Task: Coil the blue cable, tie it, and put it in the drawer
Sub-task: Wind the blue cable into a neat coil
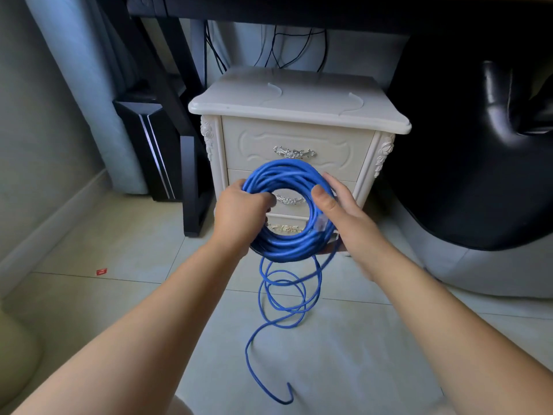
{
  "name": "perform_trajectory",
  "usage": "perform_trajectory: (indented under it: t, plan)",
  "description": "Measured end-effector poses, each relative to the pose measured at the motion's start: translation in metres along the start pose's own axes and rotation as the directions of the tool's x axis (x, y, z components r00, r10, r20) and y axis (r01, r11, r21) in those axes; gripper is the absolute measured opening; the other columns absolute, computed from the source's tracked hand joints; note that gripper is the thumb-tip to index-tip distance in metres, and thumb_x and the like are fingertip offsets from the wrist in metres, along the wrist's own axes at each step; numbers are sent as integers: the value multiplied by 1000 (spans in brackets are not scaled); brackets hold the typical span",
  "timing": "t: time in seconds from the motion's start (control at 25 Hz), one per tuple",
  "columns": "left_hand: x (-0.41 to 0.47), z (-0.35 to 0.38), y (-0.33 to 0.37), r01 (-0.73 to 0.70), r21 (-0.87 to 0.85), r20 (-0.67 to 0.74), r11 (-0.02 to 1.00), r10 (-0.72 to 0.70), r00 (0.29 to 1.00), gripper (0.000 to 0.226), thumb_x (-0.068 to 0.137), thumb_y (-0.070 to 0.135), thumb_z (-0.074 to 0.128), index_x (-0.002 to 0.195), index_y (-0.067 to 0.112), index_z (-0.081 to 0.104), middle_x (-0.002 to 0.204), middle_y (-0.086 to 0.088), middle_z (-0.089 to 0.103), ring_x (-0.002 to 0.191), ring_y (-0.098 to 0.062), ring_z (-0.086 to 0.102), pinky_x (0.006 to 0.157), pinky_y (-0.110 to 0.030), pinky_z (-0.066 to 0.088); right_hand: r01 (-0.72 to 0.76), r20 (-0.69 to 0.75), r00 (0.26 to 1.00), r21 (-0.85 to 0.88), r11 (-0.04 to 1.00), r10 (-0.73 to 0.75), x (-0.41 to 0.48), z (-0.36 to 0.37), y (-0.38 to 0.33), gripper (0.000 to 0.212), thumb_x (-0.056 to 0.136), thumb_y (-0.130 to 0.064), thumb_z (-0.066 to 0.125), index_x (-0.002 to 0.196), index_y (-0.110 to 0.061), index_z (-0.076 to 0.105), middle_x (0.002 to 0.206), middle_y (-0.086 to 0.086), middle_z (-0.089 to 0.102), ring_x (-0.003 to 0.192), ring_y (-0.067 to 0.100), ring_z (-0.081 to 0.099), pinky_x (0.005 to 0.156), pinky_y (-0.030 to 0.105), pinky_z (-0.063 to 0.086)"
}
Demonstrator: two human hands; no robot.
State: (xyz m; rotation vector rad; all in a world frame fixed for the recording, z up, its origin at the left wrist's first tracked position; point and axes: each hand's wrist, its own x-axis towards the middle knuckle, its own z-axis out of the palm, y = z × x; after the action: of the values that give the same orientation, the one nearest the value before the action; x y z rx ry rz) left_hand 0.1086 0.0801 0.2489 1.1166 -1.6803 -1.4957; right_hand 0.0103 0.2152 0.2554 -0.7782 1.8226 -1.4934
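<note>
Pale tiled floor [119, 250] runs out from the foot of the cream carved nightstand [299, 106], which is the landmark here.

- Glossy black padded seat [463, 175]: just right of the nightstand, bulging toward it.
- Black desk leg [191, 175]: slants down just left of the nightstand. Black computer tower [149, 145] with pale stripes stands further left.
- Thin black wires [281, 49]: hanging behind the nightstand, above its top.
- Upper drawer [344, 145]: closed, ornate silver handle [294, 152] at centre. The second drawer below is also closed and shows partly through the coil.
- Blue cable [287, 247]: mostly wound into a thick round coil, held upright in the air in front of the nightstand's drawers. A loose tail drops from the coil's bottom, loops on the floor in front of the nightstand and ends nearest the camera.
- Left grip [239, 214]: fingers curled round the coil's left side, holding it.
- Right grip [350, 217]: thumb laid on the coil's front right, fingers behind it, pinching the bundle. Its lower edge is blurred.
- Clear plastic plug [320, 223]: lies against the coil's right side, below the right thumb.
- Small red scrap [101, 271]: on the floor, well left of the nightstand.
</note>
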Motion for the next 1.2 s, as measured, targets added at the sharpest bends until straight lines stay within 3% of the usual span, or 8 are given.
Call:
perform_trajectory:
  t: [0.12,0.24,0.48,0.68,0.84,0.96,1.04,1.2]
  plan:
    - [1,1,1,74,-143,-46,987,-81,996,11,74,4,63,73,13,57,59,-1,55,51,-19,48,57,-33,44,-11,29,1000,193,981,5,0,7,8,120,40,-87,71,145,-50,26,133,-20,54,120,11,59,100,51,50]
    - [-8,7,2,82,-195,-99,977,-103,990,7,77,5,62,78,11,58,63,-3,55,54,-20,49,58,-31,45,43,-67,997,94,995,-37,3,19,17,131,50,-63,87,152,-46,8,137,-24,47,131,5,49,113,40,38]
    - [-25,15,2,61,-280,-42,958,-76,996,13,84,8,61,95,14,58,66,-1,55,52,-11,53,62,-31,49,-40,-218,967,375,926,130,19,24,26,68,57,-28,85,118,-22,57,109,7,72,101,30,71,96,53,53]
    - [-24,6,-2,141,-142,294,980,-94,951,22,84,12,71,102,13,60,83,-8,69,78,-19,68,78,-36,54,8,-370,920,344,939,128,27,10,24,38,60,3,64,90,-19,57,78,6,58,75,30,59,71,42,52]
    - [-16,-5,-2,146,-133,458,980,-70,886,88,67,20,86,140,32,40,119,0,65,100,-14,69,94,-37,52,55,-441,897,25,998,-39,26,-2,18,41,56,-3,64,87,-30,59,72,-10,60,69,18,57,68,39,54]
    - [-17,-11,3,-134,-77,492,988,155,857,109,67,19,89,148,49,23,148,10,38,134,1,41,102,-20,40,65,-376,908,-302,951,-182,19,-6,16,47,69,-1,66,104,-31,59,87,-10,66,80,16,61,69,27,50]
    - [-22,-10,5,-395,107,554,912,275,786,107,70,17,86,151,42,22,154,11,29,133,12,33,99,-8,35,79,-288,913,-568,819,-288,14,-5,15,53,69,-7,66,114,-34,56,101,-7,67,92,22,62,78,33,51]
    - [-27,1,-6,-661,368,623,654,354,697,108,66,23,73,155,32,14,150,2,33,137,-15,35,112,-33,34,171,-14,923,-880,442,-384,6,10,11,51,70,-8,60,116,-27,50,113,-6,59,107,24,54,71,31,37]
